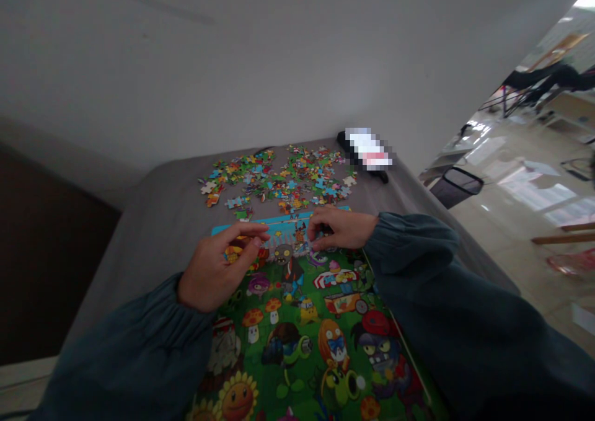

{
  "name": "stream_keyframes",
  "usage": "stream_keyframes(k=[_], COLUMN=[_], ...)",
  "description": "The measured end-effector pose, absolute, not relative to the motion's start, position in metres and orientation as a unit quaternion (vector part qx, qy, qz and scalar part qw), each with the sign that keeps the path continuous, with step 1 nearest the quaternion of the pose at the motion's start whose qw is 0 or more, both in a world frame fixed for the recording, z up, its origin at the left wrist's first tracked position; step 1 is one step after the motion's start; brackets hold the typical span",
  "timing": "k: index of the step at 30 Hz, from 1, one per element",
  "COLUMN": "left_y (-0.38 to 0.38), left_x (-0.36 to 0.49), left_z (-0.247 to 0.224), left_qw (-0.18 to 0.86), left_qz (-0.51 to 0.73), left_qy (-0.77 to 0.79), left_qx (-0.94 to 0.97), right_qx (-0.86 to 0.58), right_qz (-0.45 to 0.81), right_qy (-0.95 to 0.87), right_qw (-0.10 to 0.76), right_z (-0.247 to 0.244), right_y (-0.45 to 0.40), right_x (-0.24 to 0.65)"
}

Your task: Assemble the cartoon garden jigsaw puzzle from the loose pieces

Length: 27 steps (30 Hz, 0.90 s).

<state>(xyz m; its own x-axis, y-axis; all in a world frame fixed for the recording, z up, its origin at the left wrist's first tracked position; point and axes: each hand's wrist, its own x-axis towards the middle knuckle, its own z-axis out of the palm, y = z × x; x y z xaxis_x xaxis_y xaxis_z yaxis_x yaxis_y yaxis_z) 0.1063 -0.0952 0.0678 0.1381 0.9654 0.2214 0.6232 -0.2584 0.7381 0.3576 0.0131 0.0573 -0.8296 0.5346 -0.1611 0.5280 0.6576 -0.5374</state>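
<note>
Both hands (pixel 216 269) (pixel 341 229) over jigsaw puzzle (pixel 297 340)

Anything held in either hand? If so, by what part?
The left hand shows nothing held. The right hand has its fingertips at the far edge of the jigsaw puzzle; whether they pinch a piece cannot be told.

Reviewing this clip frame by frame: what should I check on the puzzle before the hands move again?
Left hand over the assembled jigsaw puzzle: ok.
Right hand with fingers at the puzzle's upper edge: ok.
Piece held in either hand: cannot tell, the fingers hide it.
Loose pieces lying on the grey cloth beyond the puzzle: ok.
Seams under the hands: cannot tell, hidden.
</note>
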Motion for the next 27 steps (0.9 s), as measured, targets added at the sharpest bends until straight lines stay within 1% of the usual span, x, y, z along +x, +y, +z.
stream_keyframes(k=[27], left_y=[-0.0951], left_x=[0.1056], left_z=[0.068], left_qw=[0.244], left_qz=[0.345], left_qy=[0.557], left_qx=[0.715], right_qx=[-0.285], right_qz=[0.278], right_qy=[-0.917], right_qw=[0.0], right_z=[0.0603], right_y=[0.012], right_x=[0.3567])
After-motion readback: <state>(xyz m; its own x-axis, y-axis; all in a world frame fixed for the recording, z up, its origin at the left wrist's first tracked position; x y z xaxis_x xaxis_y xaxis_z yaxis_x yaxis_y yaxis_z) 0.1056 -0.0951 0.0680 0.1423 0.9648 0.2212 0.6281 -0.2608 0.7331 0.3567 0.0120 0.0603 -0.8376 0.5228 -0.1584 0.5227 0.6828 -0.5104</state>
